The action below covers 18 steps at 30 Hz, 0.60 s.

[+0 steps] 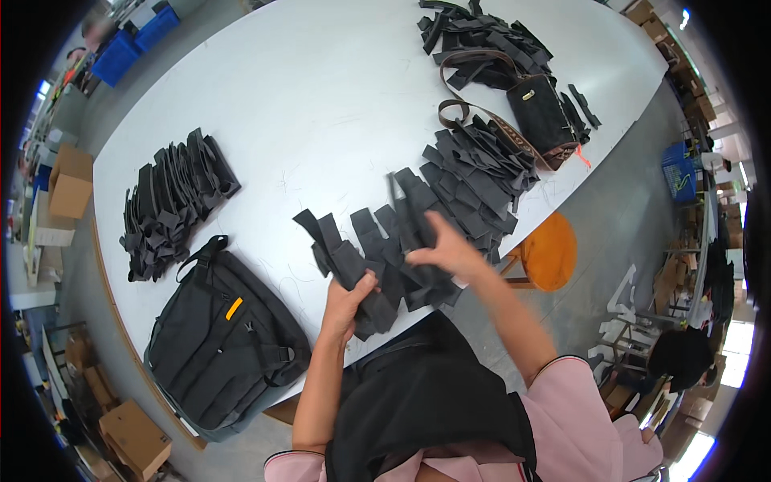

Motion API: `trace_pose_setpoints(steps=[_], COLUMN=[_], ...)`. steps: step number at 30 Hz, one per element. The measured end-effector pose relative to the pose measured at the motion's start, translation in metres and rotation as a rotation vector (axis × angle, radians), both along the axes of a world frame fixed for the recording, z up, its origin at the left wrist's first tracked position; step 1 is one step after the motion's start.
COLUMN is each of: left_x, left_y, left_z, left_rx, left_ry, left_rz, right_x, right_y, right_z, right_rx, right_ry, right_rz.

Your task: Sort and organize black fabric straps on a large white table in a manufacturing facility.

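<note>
Head view: I log the left hand (347, 304) clenched on a strip bundle (347, 265) at the near edge of the white table (321, 104). Right hand (451, 249), blurred, half curled at dark strips (411, 221); I cannot tell if it grips any. Black backpack (229, 345) lies left. Beyond: 1 left stack (177, 201); at right, 1 shoulder bag (540, 112) beside 2 heaps (486, 157).
</note>
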State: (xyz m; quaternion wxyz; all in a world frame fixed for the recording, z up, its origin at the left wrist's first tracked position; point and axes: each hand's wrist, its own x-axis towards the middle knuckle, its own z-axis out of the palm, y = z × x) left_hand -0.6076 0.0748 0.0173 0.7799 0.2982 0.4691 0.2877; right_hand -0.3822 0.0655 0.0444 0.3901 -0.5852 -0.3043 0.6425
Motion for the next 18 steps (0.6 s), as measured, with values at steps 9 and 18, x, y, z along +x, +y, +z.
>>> trace_pose_setpoints(steps=[9,18], left_x=[-0.008,-0.018], left_y=[-0.016,-0.016], left_z=[0.0,0.031], left_rx=[0.037,-0.055], left_ry=[0.023,-0.137], left_rz=[0.112,0.249], right_x=[-0.072,0.055], right_y=[-0.016,0.042], right_z=[-0.001,-0.096], right_rx=[0.178,-0.111], right_ry=[0.287,-1.279], right_rz=[0.379,0.238])
